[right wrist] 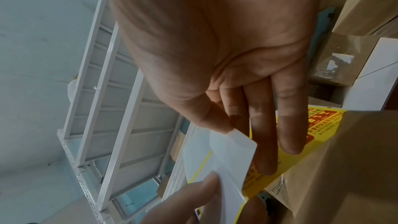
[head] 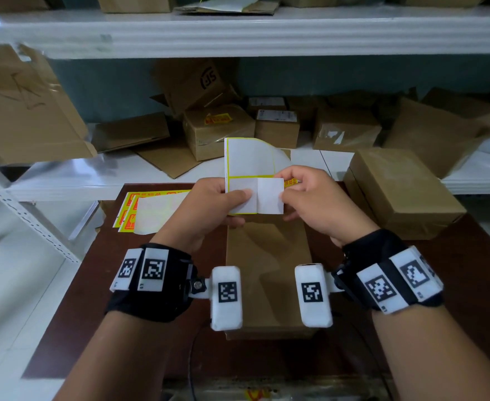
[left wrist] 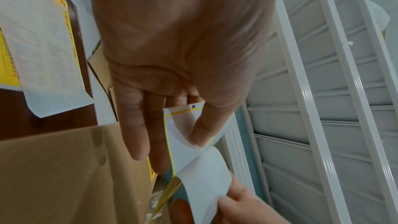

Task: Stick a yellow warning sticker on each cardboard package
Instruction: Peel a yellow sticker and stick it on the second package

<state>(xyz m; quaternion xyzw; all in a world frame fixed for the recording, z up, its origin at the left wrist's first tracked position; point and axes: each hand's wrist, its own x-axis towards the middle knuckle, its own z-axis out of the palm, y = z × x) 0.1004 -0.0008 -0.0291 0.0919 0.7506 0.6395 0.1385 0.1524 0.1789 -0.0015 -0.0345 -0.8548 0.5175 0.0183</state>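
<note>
A white metal shelf (head: 238,33) runs across the far side, its lower level crowded with cardboard boxes (head: 217,131), one already bearing a yellow label. Nearer, a dark brown table (head: 455,299) carries a long cardboard package (head: 267,273), lying flat with its long axis pointing away from the person, a second box (head: 403,192) at its right, and spare sticker sheets (head: 151,211) at its left. Both forearms reach forward over the package, wrists level, hands meeting above its far end. The left hand (head: 212,204) has its grip closed on the backing sheet (head: 249,160), thumb on the near face, fingers behind; the sheet stands upright, white back toward the person. The right hand (head: 316,198) pinches the yellow warning sticker (head: 270,195), thumb and fingers closed on its right edge, peeled partway sideways, its long axis running left to right.
</note>
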